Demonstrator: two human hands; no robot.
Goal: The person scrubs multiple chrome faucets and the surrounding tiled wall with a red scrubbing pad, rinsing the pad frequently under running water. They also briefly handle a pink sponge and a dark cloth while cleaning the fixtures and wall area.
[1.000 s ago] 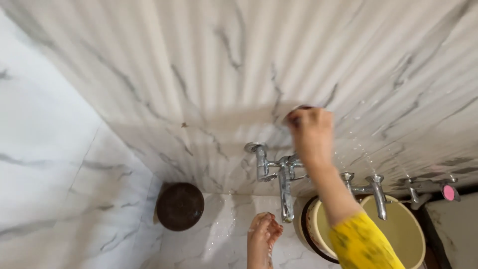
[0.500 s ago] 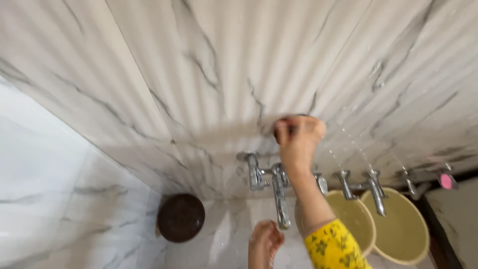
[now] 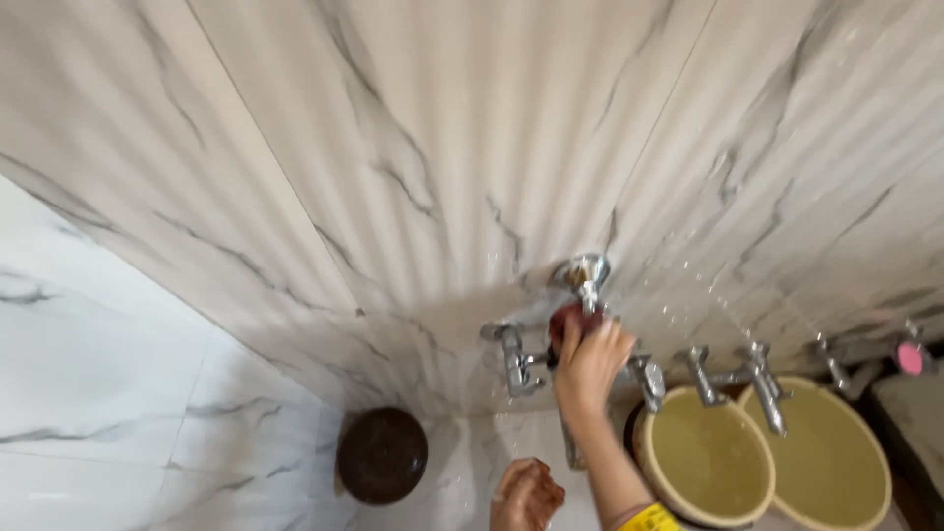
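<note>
My right hand (image 3: 588, 356) is raised against the marble wall, its fingertips at the red-tipped lever of a chrome wall valve (image 3: 582, 277) just above the chrome mixer tap (image 3: 521, 356). Whether the fingers grip the lever I cannot tell. My left hand (image 3: 526, 495) hangs low at the bottom edge, fingers curled loosely under the tap's spout, with nothing seen in it. A yellow patterned sleeve cuff (image 3: 651, 519) shows at the bottom.
Two pale yellow buckets (image 3: 703, 462) (image 3: 846, 472) stand under a second chrome tap (image 3: 757, 379) at the right. A dark round object (image 3: 383, 455) sits on the floor at the left. Thin water jets spray off the wall at the right. A pink knob (image 3: 911, 358) is at the far right.
My right hand came down from covering the wall valve, which is now uncovered above it. The view tilted upward. My left hand stayed under the spout.
</note>
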